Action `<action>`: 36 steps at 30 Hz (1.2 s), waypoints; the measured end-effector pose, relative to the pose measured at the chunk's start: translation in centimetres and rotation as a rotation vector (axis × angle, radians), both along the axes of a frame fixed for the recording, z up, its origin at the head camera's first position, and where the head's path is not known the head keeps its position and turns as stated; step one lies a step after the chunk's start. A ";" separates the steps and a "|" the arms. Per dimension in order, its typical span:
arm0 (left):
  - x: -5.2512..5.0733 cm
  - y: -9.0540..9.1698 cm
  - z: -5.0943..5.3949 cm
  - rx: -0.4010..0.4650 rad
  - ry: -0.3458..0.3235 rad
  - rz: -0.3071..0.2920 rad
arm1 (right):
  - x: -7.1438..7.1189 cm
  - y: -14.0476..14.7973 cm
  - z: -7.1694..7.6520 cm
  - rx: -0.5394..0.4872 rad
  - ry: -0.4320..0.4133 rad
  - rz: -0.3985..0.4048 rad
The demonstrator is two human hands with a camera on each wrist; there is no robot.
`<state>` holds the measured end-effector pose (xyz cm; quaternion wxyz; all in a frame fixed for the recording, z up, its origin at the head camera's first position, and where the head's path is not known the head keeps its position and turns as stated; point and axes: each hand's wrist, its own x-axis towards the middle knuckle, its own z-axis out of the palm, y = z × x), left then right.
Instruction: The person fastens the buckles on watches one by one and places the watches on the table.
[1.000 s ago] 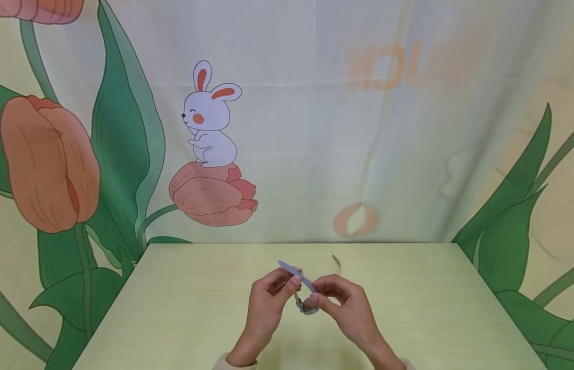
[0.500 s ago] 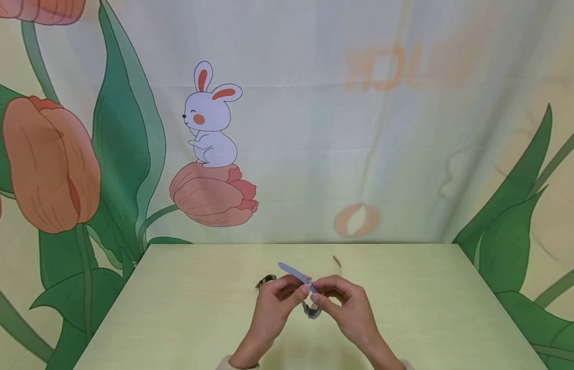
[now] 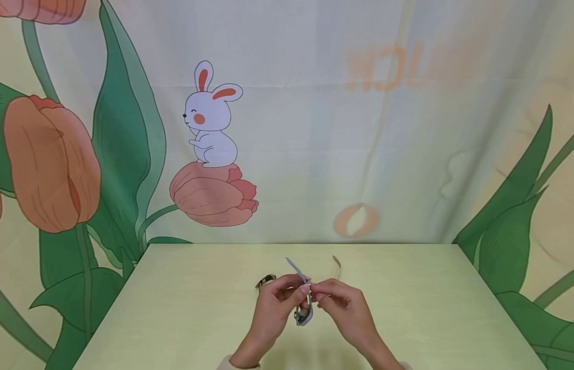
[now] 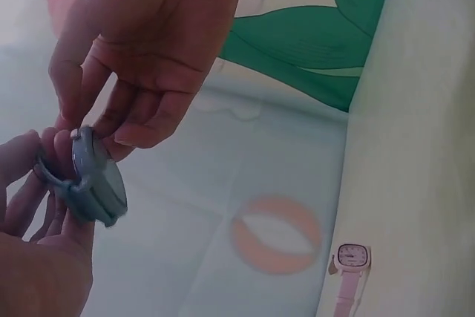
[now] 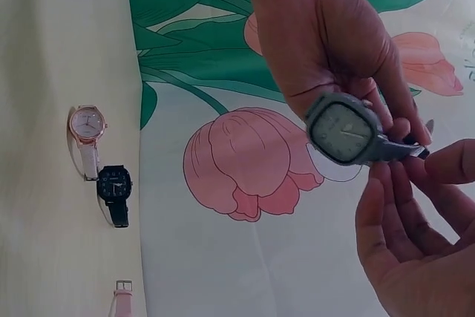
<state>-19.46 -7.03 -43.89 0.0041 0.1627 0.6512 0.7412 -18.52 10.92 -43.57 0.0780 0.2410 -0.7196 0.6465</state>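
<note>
A grey-blue watch point(image 3: 303, 317) with a square face is held between both hands above the table, its strap end point(image 3: 295, 267) pointing up and away. My left hand point(image 3: 275, 309) pinches the strap by thumb and fingers. Opposite it, the right hand point(image 3: 351, 306) has thumb and fingertips together at the strap, close to the left fingertips. The right wrist view shows the watch face point(image 5: 341, 131) below the left hand point(image 5: 319, 42), with the right hand point(image 5: 419, 235) at the strap. In the left wrist view the watch point(image 4: 96, 183) hangs between the hands; its buckle is unclear.
On the table point(image 3: 176, 313), a dark watch point(image 3: 266, 280) lies behind my left hand, and a thin strap point(image 3: 337, 262) stands up behind the right. The wrist views also show a rose-gold round watch point(image 5: 89, 124), a black square one point(image 5: 115, 185) and a pink one point(image 4: 352, 255).
My left hand has moved slightly right, uncovering the dark watch. The held watch has turned and its face end hangs a little lower; its strap end points more steeply away.
</note>
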 end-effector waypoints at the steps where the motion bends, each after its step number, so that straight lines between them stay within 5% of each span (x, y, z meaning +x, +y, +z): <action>1: 0.0 -0.1 0.0 0.006 -0.008 -0.014 | 0.0 0.0 0.0 -0.007 0.002 0.013; 9: -0.3 -0.8 -0.1 0.002 -0.103 -0.112 | -0.1 0.2 0.3 -0.030 -0.091 -0.016; 20: -0.1 -0.2 -0.2 -0.064 0.018 -0.082 | -0.4 -0.1 0.8 -0.004 -0.256 -0.152; 29: 0.2 -0.3 0.0 -0.087 -0.003 -0.047 | -0.3 -0.8 1.0 -0.026 -0.282 -0.187; 36: 0.3 -0.4 -0.2 -0.097 0.069 -0.026 | -0.2 -0.8 1.0 -0.003 -0.184 -0.270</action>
